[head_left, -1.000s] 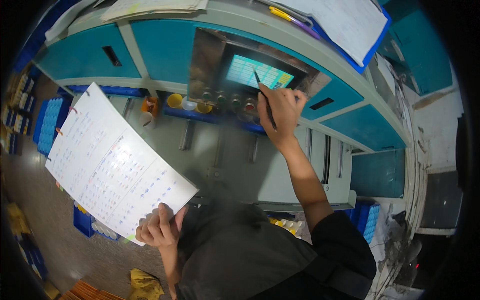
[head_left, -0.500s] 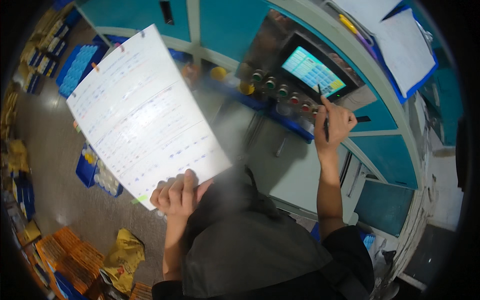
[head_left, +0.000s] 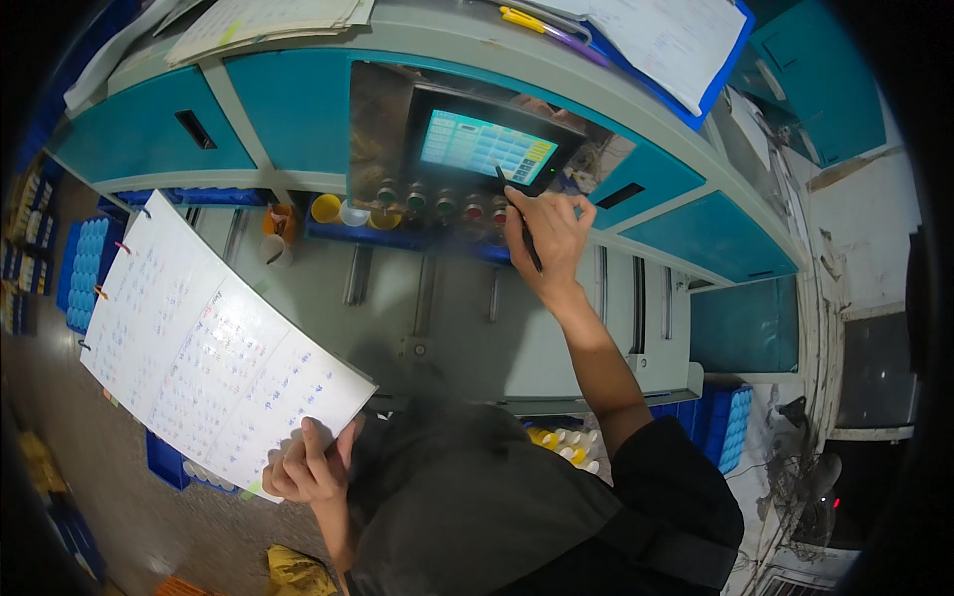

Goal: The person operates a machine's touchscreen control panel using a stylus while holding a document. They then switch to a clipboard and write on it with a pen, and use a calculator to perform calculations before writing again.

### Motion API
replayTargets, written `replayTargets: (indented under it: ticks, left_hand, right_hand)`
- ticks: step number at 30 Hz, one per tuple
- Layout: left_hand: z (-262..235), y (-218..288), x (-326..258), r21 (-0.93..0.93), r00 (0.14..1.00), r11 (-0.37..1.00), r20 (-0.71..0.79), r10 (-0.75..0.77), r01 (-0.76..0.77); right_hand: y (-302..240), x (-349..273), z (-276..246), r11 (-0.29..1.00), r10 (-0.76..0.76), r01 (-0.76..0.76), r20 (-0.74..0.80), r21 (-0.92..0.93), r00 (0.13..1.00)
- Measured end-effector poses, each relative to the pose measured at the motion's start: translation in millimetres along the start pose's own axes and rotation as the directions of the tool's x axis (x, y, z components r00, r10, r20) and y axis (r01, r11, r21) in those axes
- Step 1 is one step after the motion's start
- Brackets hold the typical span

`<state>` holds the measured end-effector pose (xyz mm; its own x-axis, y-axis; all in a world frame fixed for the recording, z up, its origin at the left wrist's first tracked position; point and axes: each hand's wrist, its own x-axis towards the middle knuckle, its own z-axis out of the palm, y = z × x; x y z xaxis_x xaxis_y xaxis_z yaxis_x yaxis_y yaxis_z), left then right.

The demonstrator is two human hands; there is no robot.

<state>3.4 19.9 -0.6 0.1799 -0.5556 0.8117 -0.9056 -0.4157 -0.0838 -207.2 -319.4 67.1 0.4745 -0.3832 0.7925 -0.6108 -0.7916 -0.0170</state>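
Note:
My left hand grips the lower corner of a stack of white handwritten pages, bound with small coloured rings along the far left edge. Its fingers lie over the top sheet, thumb at the edge. In my right hand is a slim dark pen, pinched between the fingers. The pen's upper end reaches the lower part of a lit touchscreen; whether it touches the glass I cannot tell. Just below the screen runs a row of green and red buttons, close to my right hand.
The screen sits in a teal and grey machine. A blue tray with yellow and white cups lies below the buttons. On top rest a blue clipboard with papers and a yellow pen. A blue crate stands at right.
My view has swung left and the machine appears more level. The pages sit lower and farther left in view. My right hand stays by the screen with the pen.

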Motion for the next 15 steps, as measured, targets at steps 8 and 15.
replayTargets:
  ticks: [8,15]
  left_hand:
    - [-1.5,0.8,-0.8,0.005,1.0,1.0,0.02,-0.005,0.005]
    - [-1.4,0.1,-1.1,0.002,1.0,1.0,0.019,-0.009,0.009]
  right_hand:
    - [-2.9,2.9,3.3,1.0,0.011,-0.011,-0.001,0.029,1.0]
    - [-4.1,1.5,-1.9,0.999,0.015,-0.016,0.031,0.04,0.999]
